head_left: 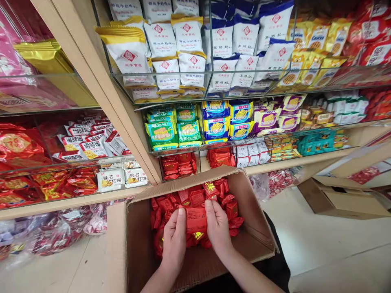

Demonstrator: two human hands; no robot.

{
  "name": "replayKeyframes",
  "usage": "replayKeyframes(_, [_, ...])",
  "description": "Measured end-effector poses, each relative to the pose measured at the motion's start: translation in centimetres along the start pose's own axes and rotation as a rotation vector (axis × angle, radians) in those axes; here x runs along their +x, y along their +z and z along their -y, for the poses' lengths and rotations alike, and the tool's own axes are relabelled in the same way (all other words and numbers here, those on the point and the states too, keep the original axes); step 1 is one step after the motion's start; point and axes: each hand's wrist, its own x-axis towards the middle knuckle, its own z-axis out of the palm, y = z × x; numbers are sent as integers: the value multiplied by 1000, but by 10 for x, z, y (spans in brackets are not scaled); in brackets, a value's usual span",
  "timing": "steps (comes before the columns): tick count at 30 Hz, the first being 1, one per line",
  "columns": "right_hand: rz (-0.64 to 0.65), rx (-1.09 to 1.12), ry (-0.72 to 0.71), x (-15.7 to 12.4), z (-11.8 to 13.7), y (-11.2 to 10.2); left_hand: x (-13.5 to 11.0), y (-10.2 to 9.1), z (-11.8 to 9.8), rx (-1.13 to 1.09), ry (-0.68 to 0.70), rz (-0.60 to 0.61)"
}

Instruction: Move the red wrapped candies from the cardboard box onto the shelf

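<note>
An open cardboard box (139,240) sits in front of me, holding several small red snack packets (195,197). Both my hands reach into it. My left hand (174,238) and my right hand (217,227) are closed on either side of a bunch of red packets (195,219), gripping them between the fingers. More red packets lie loose around and under the held ones.
Wooden shelves with glass dividers hold many snack packs: white and yellow bags (161,44) on top, green packs (161,132) and blue packs (216,118) below, red packets (179,165) on the shelf just above the box. Another cardboard box (342,199) lies on the floor at right.
</note>
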Motion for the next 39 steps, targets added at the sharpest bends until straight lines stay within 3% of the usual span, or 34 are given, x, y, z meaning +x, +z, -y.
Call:
replayKeyframes(8, [-54, -14, 22, -4, -4, -1, -2, -1, 6, -29, 17, -125])
replayKeyframes(13, [-34, -6, 47, -1, 0, -2, 2, -2, 12, -128, -124, -131])
replayKeyframes(15, [-61, -130, -53, 3, -1, -7, 3, -3, 14, -143, -224, -140])
replayKeyframes(18, [-73, -393, -380, 8, -2, -16, 2, -4, 8, -227, -431, -103])
replayKeyframes(22, [176, -682, -806, 1, 0, -17, -4, -5, -8, -590, -668, 158])
replayKeyframes(25, [368, -630, -887, -11, 6, -14, -4, -10, -17, -705, -631, 189])
replayKeyframes(27, [359, -477, -792, -15, 11, -15, -1, -14, -20, -684, -630, 207])
replayKeyframes(30, [174, -330, -518, -9, 20, -22, 1, -18, -23, -658, -657, 311])
replayKeyframes(32, [145, -306, -377, -2, 25, -27, 1, -19, -23, -634, -682, 403])
replayKeyframes(34, [282, -290, -278, 4, 30, -31, -1, -19, -22, -562, -720, 492])
replayKeyframes(37, [612, -234, -121, 8, 37, -34, -5, -19, -20, -436, -757, 591])
replayKeyframes(39, [695, -167, -44, 8, 41, -34, -8, -20, -20, -380, -741, 626])
